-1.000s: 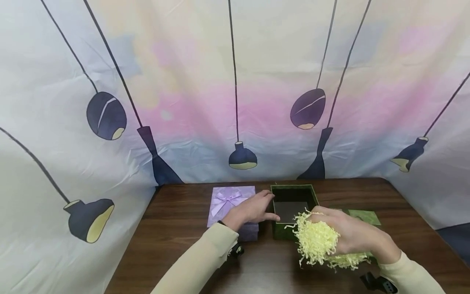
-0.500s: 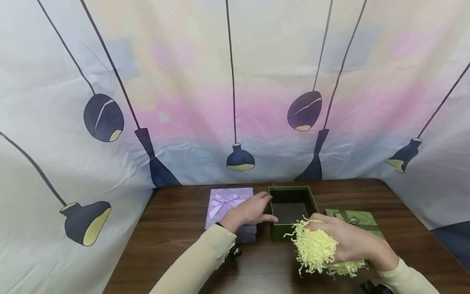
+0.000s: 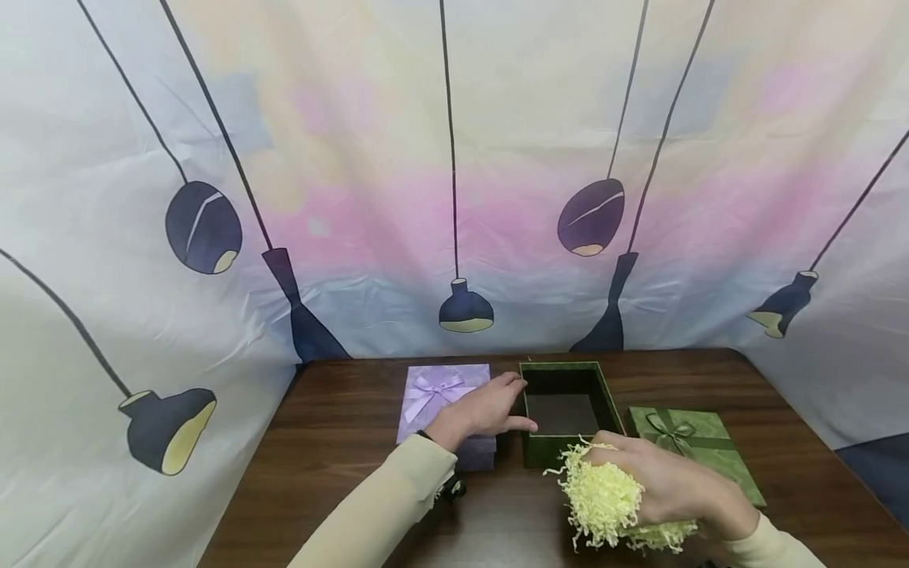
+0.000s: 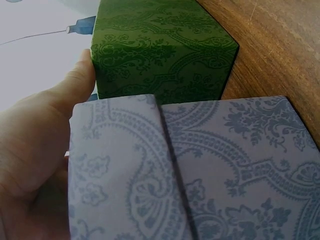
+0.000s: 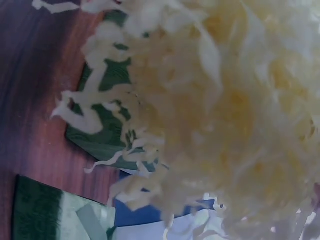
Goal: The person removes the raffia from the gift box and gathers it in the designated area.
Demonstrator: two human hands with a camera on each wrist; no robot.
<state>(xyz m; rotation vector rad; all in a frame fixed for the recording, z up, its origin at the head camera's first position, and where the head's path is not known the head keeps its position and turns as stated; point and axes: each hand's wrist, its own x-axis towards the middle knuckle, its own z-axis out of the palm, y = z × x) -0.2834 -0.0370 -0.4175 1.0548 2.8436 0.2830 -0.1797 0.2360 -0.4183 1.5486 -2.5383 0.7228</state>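
Note:
My right hand (image 3: 671, 477) grips a clump of pale yellow shredded paper (image 3: 602, 497), held up in front of the green box (image 3: 557, 455). Loose strands dangle from the clump, and the shredded paper (image 5: 220, 115) fills most of the right wrist view. The green box stands lidless, its dark inside and bottom showing. My left hand (image 3: 483, 409) reaches across the purple box, its fingertips and thumb spread at the left side of the green box. In the left wrist view the thumb of my left hand (image 4: 45, 120) lies at the edge of the patterned green box (image 4: 160, 55).
A lidded purple gift box (image 3: 477, 453) with a ribbon bow stands left of the green box, partly under my left forearm. The green lid (image 3: 717, 446) with its bow lies at the right on the brown wooden table (image 3: 341, 457). A printed curtain (image 3: 369, 158) hangs behind.
My right hand has drawn back toward me with the shredded paper, uncovering more of the green lid and the green box's front. My left hand has stayed beside the green box.

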